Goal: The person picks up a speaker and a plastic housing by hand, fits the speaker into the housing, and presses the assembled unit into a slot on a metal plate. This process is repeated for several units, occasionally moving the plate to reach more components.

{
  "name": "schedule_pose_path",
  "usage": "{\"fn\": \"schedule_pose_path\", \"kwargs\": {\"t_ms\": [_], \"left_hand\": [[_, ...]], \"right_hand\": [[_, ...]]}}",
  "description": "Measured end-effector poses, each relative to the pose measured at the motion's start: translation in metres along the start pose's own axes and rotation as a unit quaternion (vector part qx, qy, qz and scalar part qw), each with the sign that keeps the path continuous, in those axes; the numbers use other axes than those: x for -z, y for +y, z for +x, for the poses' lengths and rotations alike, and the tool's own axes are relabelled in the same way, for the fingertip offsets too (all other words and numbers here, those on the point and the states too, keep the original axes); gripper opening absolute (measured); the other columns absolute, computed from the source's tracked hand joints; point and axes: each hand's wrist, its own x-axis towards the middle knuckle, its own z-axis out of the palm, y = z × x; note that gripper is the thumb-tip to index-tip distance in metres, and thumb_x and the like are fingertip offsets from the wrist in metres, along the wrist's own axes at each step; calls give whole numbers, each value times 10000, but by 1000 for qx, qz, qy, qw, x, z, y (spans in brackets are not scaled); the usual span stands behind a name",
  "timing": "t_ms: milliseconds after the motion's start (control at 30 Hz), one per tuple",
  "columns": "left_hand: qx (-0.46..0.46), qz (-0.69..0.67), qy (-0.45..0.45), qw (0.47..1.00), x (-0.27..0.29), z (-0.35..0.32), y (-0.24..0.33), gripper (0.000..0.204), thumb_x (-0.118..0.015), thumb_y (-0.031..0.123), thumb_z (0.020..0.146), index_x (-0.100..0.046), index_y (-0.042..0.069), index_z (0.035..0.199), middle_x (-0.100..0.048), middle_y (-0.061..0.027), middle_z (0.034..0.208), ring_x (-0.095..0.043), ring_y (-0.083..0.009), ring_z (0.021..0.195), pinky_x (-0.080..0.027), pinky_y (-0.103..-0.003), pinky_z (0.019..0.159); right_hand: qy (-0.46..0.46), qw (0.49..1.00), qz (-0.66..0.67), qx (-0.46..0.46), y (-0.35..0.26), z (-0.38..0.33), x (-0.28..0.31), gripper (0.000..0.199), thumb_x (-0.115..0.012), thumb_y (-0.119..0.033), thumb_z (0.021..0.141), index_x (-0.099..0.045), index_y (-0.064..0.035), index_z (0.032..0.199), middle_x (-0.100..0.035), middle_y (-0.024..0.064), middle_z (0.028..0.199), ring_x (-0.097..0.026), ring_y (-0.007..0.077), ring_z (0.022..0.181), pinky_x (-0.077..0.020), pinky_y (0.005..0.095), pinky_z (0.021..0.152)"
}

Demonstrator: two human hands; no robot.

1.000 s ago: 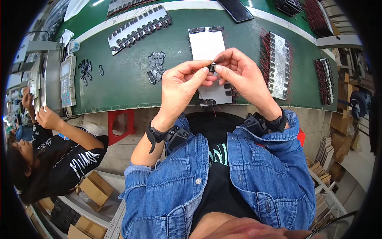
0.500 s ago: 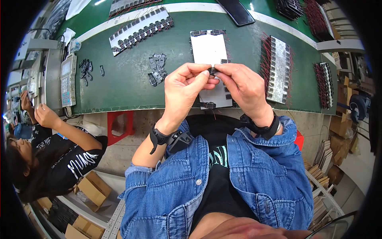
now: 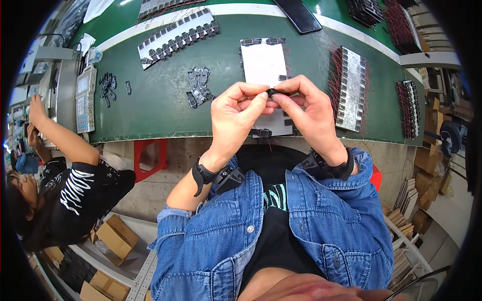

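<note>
My left hand (image 3: 235,111) and my right hand (image 3: 307,108) meet fingertip to fingertip, pinching a small black part (image 3: 271,93) between them. Fingers cover most of that part, so its exact kind cannot be made out. Below my hands on the green bench lies a white rectangular board (image 3: 263,61). Small black rectangular components with thin red wires sit along its edges, such as the pair at its far end (image 3: 274,41) and one at its near end (image 3: 262,133). To the left is a loose pile of small black-and-grey components (image 3: 199,86).
More boards lined with black components and red wires lie at the far left (image 3: 173,37) and right (image 3: 351,88). A black phone-like slab (image 3: 299,15) rests at the back. A keypad device (image 3: 86,100) stands left, near small black pieces (image 3: 107,89). A co-worker (image 3: 70,195) sits at left.
My fingers have shifted slightly around the small black part, and my right hand has rolled a little. At left, the co-worker's arm has swung away from the bench.
</note>
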Motion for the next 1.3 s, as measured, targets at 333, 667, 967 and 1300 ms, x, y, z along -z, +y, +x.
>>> {"fn": "schedule_pose_path", "kwargs": {"t_ms": [333,667,967,1300], "left_hand": [[38,8,-40,998,6,6,8,136,-630,22,951,-656,-64,1052,-704,-124,999,-713,-154,831,-599,-264,752],[-184,377,34,907,-2,3,2,180,-691,29,885,-683,5,1063,-707,-105,1013,-696,-142,779,-573,-260,647],[-214,324,51,920,13,-1,10,162,-668,3,887,-707,16,1044,-691,-116,1105,-692,-157,813,-565,-263,658],[-206,343,35,916,34,-14,12,161,-648,-14,899,-701,0,1050,-688,-128,1099,-694,-164,851,-566,-253,666]], "right_hand": [[-85,991,81,-58,-3,6,11,208,-634,10,933,-589,28,1135,-649,68,1045,-649,123,947,-546,255,853],[-57,994,-98,-6,-4,21,19,139,-653,-56,919,-645,2,1045,-685,55,931,-652,112,847,-535,271,768],[4,941,-324,95,28,78,35,158,-675,-138,894,-662,-53,1026,-686,93,915,-659,226,760,-514,316,692],[50,907,-379,175,21,85,29,142,-676,-122,888,-696,-68,1018,-684,77,948,-670,261,795,-525,336,696]]}}
